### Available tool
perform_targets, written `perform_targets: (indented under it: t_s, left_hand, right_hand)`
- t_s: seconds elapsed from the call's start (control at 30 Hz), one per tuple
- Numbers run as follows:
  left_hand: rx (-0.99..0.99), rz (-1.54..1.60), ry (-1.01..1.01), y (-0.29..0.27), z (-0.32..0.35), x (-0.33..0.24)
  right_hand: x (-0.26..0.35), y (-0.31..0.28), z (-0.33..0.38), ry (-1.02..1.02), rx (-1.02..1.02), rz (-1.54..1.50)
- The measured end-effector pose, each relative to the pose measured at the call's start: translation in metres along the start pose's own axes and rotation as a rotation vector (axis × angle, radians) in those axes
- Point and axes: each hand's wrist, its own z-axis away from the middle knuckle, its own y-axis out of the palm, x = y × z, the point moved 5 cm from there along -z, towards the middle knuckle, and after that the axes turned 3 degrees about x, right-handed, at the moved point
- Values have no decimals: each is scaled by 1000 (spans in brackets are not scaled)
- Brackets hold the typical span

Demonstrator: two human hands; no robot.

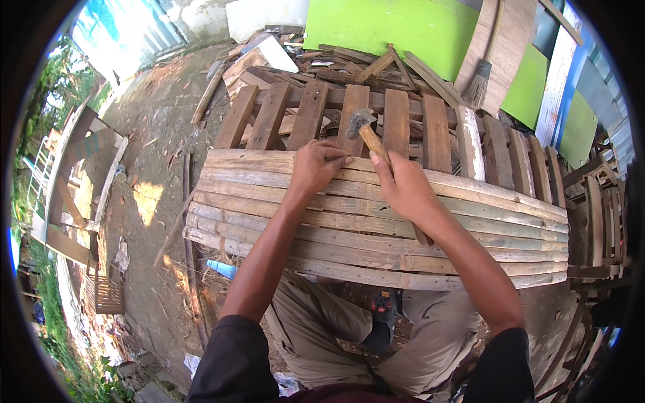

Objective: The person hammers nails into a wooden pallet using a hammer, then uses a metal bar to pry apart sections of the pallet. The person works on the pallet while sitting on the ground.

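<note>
Holds a hammer [371,139] in the right hand [406,187], above the far part of the bamboo slats [349,238], with the dark metal head tipped away and leftward, seen against the brown boards [396,127] beyond. Should feel heavy at the head and light along the wooden handle, stiff throughout and hard to damage. May twist a little in a damp palm, being rounded. Best taken by the handle, well back from the head for swing, nearer in for control. Expect light, springy slats, liable to split near the edges; steady from above, pressing flat.

Pinches the fingers [332,152] of the left hand [314,166] together at the slats' far edge, thumb against forefinger; too small to tell whether gripping anything. Holds that wrist low, close over the bamboo. Closes the right hand round the handle, partway along, with the thumb toward the head and the handle's tail poking out below. Angles both forearms in from the lower edge, with elbows bent and set wide.
</note>
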Motion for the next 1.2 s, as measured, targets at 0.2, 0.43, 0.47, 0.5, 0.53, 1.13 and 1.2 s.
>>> perform_targets:
  t_s: [0.2,0.43,0.47,0.5,0.53,1.13,1.2]
  left_hand:
    - [46,34,35,-2,0,-6]
    - [-92,476,47,-2,-9,33]
    - [-108,433,56,-3,-16,30]
    - [-122,390,49,-3,-15,31]
    - [-138,346,42,-3,-14,32]
    - [-329,-695,-490,14,-42,26]
    - [-393,-706,-590,14,-41,26]
  right_hand:
    - [-4,-7,8,27,-81,-20]
    - [-45,-23,18,19,-261,-125]
    - [-58,-27,18,7,-296,-152]
    - [-59,-26,18,44,-247,-254]
    - [-61,-25,22,82,-214,-359]
    - [-45,-22,-6,245,158,-761]
    - [-37,-19,1,271,139,-725]
